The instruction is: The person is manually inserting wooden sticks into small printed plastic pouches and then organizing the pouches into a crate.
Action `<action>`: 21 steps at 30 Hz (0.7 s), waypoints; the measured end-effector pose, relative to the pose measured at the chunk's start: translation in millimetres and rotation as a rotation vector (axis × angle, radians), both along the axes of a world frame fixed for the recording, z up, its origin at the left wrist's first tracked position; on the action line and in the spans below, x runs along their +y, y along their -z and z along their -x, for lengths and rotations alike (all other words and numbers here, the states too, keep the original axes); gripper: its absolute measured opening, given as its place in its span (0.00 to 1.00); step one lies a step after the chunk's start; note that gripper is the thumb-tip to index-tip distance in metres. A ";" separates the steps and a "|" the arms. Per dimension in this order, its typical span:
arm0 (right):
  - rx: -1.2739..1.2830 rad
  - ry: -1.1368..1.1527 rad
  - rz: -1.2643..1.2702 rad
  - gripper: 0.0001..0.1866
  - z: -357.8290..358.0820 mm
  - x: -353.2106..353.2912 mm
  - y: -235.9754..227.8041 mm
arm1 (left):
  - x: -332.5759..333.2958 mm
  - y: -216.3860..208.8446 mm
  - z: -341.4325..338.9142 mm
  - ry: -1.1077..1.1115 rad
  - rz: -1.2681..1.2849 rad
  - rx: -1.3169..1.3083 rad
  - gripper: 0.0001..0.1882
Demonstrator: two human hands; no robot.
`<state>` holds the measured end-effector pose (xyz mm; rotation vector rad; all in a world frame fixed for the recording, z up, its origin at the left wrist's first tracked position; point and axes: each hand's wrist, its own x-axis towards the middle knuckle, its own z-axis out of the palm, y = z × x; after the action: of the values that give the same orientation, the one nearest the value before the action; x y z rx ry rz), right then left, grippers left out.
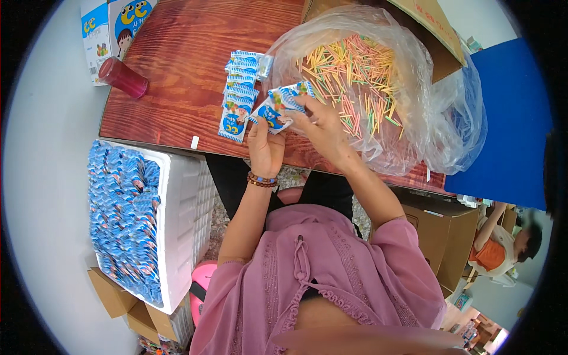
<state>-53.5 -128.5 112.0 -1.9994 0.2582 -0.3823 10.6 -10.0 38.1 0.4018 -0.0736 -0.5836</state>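
Note:
Over the near edge of the table, my left hand [266, 152] is closed on a small blue-and-white packet [273, 116]. My right hand [326, 131] pinches the right end of the same packet between thumb and fingers. Just beyond it, a second such packet [303, 89] shows by the right fingers; whether it is held too I cannot tell. To the left of my hands, an overlapping row of matching packets [234, 116] lies on the table. Right of them spreads a clear plastic bag [414, 89], opened around a heap of thin pink, yellow and green sticks [361, 65].
A red cup [123, 78] lies tilted at the table's [177, 47] left, near a printed carton [94, 35]. A white crate [177, 201] full of blue packets stands at lower left. Cardboard boxes [426, 236] and a blue panel [503, 118] flank the right; another person [497, 248] is beyond.

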 end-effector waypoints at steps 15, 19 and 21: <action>0.049 -0.137 -0.115 0.08 -41.9 6.2 20.4 | 36.1 11.9 -13.4 -0.100 -0.142 0.035 0.16; 0.068 -0.174 -0.090 0.11 -69.9 15.6 29.2 | 53.7 13.0 -11.6 -0.463 -0.632 -0.168 0.16; 0.137 -0.272 -0.111 0.12 -81.9 21.6 39.1 | 63.5 6.9 -12.8 -0.623 -0.770 -0.327 0.17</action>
<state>28.4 -106.9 72.9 -1.9213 0.0886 -0.0571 23.4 53.5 31.2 1.2152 -0.0299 0.1036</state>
